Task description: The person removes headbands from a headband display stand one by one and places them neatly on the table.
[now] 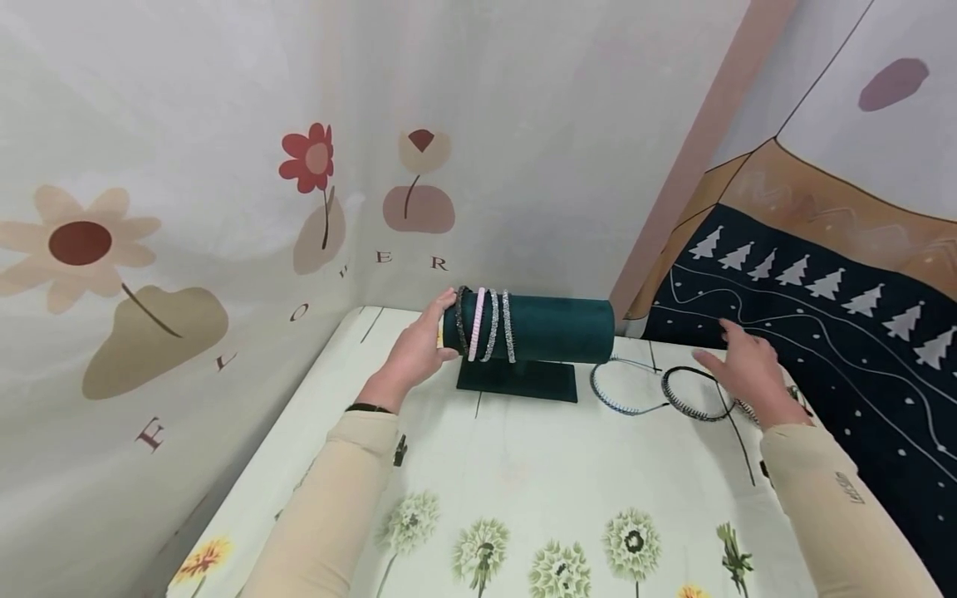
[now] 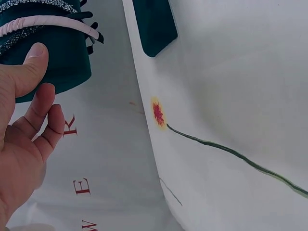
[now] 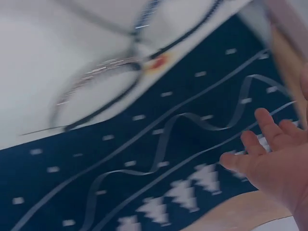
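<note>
Possibly trouble: left hand gripping green stand near back edge of worktop, my loose, empty right hand, sweeping low, could knock black headband off back-right corner.

"FLOWER" on white curtain

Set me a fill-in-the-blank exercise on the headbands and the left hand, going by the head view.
1. The left hand touches the ____ end of the dark green velvety cylinder.
2. Exactly ____ slim headbands sit on that cylinder.
3. Counting from the left, the second of these is ____.
4. On the white flower-printed tablecloth, the curved black headband lies just right of a ____ one.

Missing words: left; four; pink; light blue.
</note>
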### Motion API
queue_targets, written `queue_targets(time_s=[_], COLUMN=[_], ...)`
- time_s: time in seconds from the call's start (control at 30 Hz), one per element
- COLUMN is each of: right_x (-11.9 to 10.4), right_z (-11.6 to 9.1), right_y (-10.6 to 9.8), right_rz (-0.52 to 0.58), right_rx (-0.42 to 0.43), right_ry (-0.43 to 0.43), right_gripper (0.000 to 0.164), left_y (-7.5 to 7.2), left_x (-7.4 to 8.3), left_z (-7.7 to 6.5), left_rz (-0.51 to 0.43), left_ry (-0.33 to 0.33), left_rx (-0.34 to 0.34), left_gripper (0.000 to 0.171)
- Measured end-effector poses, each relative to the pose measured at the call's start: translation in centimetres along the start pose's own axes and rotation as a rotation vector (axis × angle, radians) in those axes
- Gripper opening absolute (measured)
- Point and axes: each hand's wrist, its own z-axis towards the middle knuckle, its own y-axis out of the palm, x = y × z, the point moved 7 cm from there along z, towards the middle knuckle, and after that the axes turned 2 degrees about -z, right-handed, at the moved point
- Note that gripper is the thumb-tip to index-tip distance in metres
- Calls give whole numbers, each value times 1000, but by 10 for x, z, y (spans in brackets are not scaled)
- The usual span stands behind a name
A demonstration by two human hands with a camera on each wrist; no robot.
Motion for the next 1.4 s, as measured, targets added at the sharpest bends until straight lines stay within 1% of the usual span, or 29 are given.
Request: queue_targets(time_s=[0.13, 0.23, 0.37, 0.57, 0.7, 0.8, 0.93, 1.1, 1.4], right_x=[-47, -84, -135, -202, -235, -252, -268, -280, -297], right_z=[8, 12, 13, 8, 3, 0, -3, -8, -16], right_y=[-6, -11, -14, -6, 3, 11, 22, 30, 44], right_rz=[58, 89, 122, 106, 75, 44, -5, -60, -250], right_rx=[39, 66, 88, 79, 78, 64, 45, 38, 77], right_ry=[-57, -95, -191, -388, -478, -514, -551, -590, -665], right_gripper=[99, 97, 94, 94, 96, 100, 105, 111, 121], left_y=[0, -1, -2, -2, -2, -2, -2, -2, -1], left_x=[0, 1, 2, 1, 1, 1, 2, 3, 2], left_z=[0, 0, 0, 0, 0, 0, 0, 0, 0], left_rz=[19, 29, 29, 24, 27, 32, 34, 32, 24], left_ry=[3, 4, 0, -4, 1, 4, 4, 0, 1], left_rx=[5, 7, 6, -1, 2, -1, -2, -5, -4], left_gripper=[106, 106, 106, 106, 106, 105, 105, 105, 104])
